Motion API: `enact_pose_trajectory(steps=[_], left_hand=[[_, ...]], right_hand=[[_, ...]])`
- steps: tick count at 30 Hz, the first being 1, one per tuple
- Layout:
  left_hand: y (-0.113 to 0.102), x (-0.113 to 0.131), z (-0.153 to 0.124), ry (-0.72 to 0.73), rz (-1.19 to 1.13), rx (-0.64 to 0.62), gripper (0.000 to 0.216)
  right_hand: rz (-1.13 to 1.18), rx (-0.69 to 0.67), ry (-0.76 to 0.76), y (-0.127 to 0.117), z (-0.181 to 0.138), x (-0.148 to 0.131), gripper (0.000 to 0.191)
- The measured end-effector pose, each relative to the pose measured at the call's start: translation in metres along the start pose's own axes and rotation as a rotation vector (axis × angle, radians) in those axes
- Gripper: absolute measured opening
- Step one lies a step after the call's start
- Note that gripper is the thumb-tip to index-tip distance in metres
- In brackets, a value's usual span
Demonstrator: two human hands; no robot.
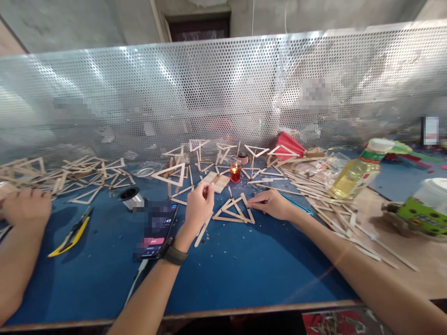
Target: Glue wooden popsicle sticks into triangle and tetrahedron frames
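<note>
In the middle of the blue table lies a triangular frame (230,218) of flat wooden craft sticks, with a few sticks rising from it. My right hand (270,204) has its thumb and fingers pinched on the frame's right-hand stick. Just left of the frame is my left hand (199,205), its fingertips pressed together; whatever they hold is too small or hidden to make out. Below that hand, a loose craft stick (201,235) lies on the table, partly covered. Behind the frame burns a candle in a small red glass (235,172), beside a square of joined sticks (217,181).
Stick frames (171,176) line the perforated metal screen (226,83). Left are another person's hand (28,204), yellow-handled pliers (71,235), a wire spool (132,199) and a phone (159,230) on a cable. Right are loose sticks (335,211), an oil bottle (361,170) and a green-wrapped container (424,211).
</note>
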State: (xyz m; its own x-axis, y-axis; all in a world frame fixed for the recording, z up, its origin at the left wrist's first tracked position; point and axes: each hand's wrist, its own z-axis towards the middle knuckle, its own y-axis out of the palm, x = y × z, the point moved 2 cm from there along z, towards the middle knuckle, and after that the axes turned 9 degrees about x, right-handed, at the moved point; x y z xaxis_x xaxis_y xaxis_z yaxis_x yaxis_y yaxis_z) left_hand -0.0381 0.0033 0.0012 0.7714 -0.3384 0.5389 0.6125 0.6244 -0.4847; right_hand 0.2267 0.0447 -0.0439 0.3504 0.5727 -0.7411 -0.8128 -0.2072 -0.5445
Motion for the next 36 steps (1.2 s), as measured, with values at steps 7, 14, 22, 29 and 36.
enact_pose_trajectory(steps=[7,14,22,29,36], left_hand=[[0.002,-0.004,0.002,0.061,-0.044,0.012,0.014],[0.004,-0.002,0.0,0.033,-0.123,-0.052,0.015],[0.004,0.004,-0.001,-0.011,-0.245,-0.099,0.014],[0.003,0.013,-0.004,0.06,-0.25,-0.224,0.009],[0.004,0.015,-0.005,0.079,-0.273,-0.206,0.008]], right_hand=[[-0.01,-0.005,-0.005,0.0,0.0,0.0,0.033],[-0.003,-0.001,-0.004,0.0,0.0,0.0,0.034],[0.001,0.005,0.006,-0.001,0.0,-0.003,0.036],[-0.005,0.003,0.011,0.0,0.0,-0.003,0.036],[-0.007,0.004,0.01,0.0,0.0,-0.001,0.038]])
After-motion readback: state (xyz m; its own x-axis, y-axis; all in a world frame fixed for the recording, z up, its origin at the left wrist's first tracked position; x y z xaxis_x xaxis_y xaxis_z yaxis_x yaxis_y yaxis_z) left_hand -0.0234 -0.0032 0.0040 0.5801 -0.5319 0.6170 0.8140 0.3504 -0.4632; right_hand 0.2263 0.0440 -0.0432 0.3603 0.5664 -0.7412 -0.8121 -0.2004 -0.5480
